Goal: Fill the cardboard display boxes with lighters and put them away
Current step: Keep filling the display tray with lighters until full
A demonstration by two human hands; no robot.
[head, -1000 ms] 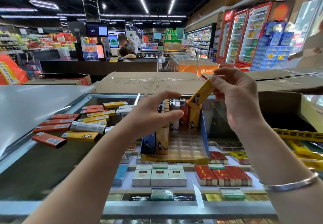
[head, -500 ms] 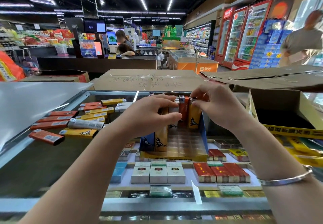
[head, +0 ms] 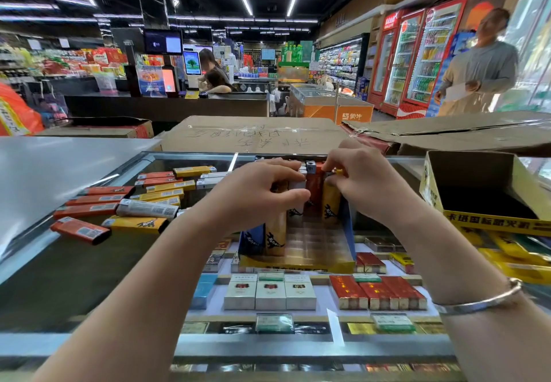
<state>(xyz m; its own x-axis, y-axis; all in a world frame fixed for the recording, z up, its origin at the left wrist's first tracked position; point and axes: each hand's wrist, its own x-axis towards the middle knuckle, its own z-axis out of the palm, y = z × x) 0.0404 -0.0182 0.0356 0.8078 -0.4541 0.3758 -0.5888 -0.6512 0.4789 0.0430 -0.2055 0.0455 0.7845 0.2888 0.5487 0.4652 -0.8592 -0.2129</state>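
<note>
Yellow lighter [head: 330, 202] now seated; right hand [head: 362, 184] pinches it (left hand [head: 256, 190] grips row).

Cigarette packs [head: 269, 291] under glass counter [head: 74, 277]

Bare forearms, no sleeves; thin silver bangle [head: 477, 304] on right wrist.

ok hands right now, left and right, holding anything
Left hand: grips the standing lighters in the display box.
Right hand: pinches a yellow lighter.
</note>
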